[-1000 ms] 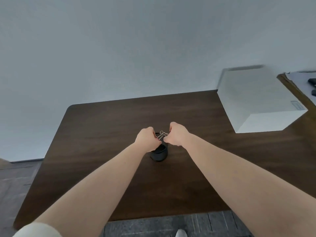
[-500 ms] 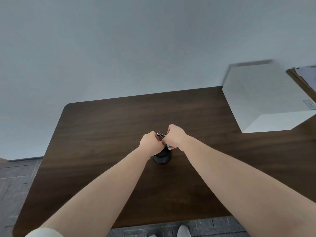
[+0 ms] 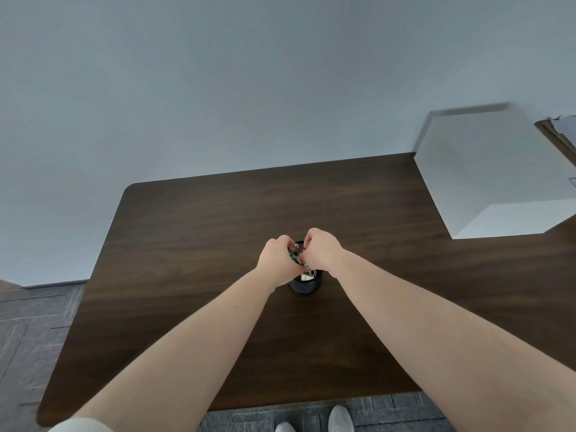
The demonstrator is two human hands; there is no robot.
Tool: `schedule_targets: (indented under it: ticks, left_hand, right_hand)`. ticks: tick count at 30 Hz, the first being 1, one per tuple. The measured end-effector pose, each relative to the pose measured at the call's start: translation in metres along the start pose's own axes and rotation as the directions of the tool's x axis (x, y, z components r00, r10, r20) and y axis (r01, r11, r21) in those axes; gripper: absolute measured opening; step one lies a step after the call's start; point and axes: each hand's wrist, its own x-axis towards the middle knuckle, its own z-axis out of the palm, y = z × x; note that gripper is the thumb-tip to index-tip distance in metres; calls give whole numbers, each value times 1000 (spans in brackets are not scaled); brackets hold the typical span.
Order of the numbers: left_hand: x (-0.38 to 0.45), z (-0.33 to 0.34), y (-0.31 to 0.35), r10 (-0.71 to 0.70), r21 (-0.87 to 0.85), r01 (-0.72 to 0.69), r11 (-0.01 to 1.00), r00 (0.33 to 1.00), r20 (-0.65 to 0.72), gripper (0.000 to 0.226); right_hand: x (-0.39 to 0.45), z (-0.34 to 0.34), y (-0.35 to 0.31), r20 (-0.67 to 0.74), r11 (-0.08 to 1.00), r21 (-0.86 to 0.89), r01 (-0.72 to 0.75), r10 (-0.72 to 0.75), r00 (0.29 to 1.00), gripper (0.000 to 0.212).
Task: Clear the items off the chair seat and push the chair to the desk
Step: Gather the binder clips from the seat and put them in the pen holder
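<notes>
At frame centre, the left hand (image 3: 278, 256) and right hand (image 3: 321, 249) pinch small metal binder clips (image 3: 300, 256) over the round black ribbed cup (image 3: 305, 284) on the dark wooden bench (image 3: 193, 251), likely to drop them in.

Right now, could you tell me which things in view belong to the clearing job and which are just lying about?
In use:
left hand
right hand
binder clips held between them
small black pot
desk

Lying about:
white box
papers at the far right edge

Dark wood-grain desk (image 3: 193, 275), smooth with a soft sheen. Near its middle, a ribbed black matt cup (image 3: 306, 285). At the far right corner, a plain white matt box (image 3: 486, 169).
</notes>
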Motion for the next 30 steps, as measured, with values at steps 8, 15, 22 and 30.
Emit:
schedule_targets:
  ticks: [8, 15, 22, 30]
  left_hand:
    - [-2, -6, 0, 15, 28, -17, 999, 998, 62, 61]
    - [-6, -21, 12, 40, 137, -50, 989, 997, 72, 67]
    - [-12, -25, 36, 169, 273, -214, 938, 969, 181, 72]
    - [-41, 20, 82, 394, 370, -516, 773, 847, 358, 74]
  right_hand:
    - [-3, -1, 1, 36, 995, -58, 79, -77, 996, 52]
    - [-13, -16, 6, -26, 989, -72, 125, -128, 991, 52]
    - [-48, -30, 37, -205, 998, -53, 43, -53, 977, 58]
    - [-138, -20, 115, -343, 967, -36, -254, 227, 911, 62]
